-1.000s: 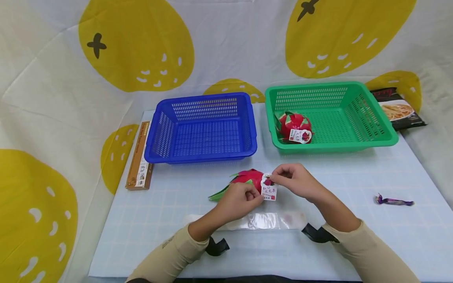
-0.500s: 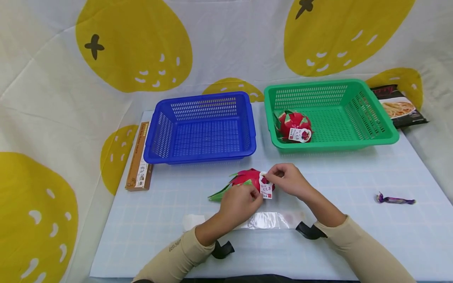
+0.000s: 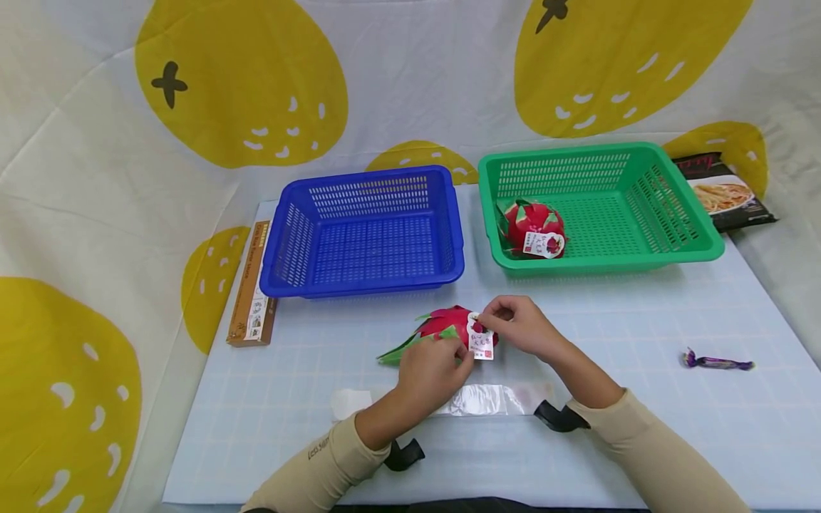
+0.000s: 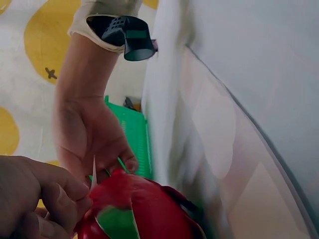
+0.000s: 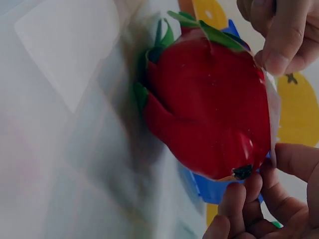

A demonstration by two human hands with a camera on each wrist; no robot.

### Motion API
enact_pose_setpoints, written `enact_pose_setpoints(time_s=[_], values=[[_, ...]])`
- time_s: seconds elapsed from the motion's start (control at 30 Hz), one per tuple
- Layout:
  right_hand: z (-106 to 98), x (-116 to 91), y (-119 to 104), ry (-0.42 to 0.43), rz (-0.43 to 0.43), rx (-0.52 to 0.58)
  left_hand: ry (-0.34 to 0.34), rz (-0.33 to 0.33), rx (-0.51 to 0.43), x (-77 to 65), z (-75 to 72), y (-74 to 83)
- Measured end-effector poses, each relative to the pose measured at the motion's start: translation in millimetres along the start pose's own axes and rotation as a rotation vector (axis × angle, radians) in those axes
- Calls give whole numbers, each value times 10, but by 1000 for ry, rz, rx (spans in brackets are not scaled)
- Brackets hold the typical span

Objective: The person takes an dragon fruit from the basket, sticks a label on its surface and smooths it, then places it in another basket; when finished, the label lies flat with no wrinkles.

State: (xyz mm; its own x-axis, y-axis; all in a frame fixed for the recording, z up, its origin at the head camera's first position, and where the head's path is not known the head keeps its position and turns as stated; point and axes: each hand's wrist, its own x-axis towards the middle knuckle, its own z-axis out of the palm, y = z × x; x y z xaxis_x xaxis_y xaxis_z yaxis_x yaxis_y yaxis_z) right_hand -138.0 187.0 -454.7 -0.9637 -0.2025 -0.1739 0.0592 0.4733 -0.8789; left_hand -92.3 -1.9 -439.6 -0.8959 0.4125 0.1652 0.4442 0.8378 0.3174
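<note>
A red dragon fruit with green leaf tips lies on its side on the table, stem end to the left. Against its right part stands a white sticker label with a fruit picture and writing. My left hand pinches the label's lower left edge, its knuckles in front of the fruit. At the upper right, my right hand pinches the label's top edge between thumb and fingers. In the right wrist view the label appears edge-on beside the fruit's skin; full contact is hard to judge.
A clear strip lies in front of the fruit. Behind are a blue basket and a green basket holding a labelled dragon fruit. A brown box, purple-wrapped candy and black food packet lie around.
Both hands have shifted slightly left with the label, bringing it closer over the fruit's right end. The fruit has stayed in place.
</note>
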Motion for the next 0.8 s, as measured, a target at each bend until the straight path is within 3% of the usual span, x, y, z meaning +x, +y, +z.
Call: enact_pose_setpoints(time_s=[0.43, 0.63, 0.7, 0.8], values=[[20, 18, 185, -26, -38, 91, 40, 52, 105, -40, 12, -2], [34, 40, 106, -36, 26, 53, 224, 190, 73, 27, -37, -49], [42, 47, 73, -29, 55, 37, 257, 216, 78, 86, -60, -67], [60, 62, 44, -21, 89, 36, 194, 192, 128, 167, -69, -95]])
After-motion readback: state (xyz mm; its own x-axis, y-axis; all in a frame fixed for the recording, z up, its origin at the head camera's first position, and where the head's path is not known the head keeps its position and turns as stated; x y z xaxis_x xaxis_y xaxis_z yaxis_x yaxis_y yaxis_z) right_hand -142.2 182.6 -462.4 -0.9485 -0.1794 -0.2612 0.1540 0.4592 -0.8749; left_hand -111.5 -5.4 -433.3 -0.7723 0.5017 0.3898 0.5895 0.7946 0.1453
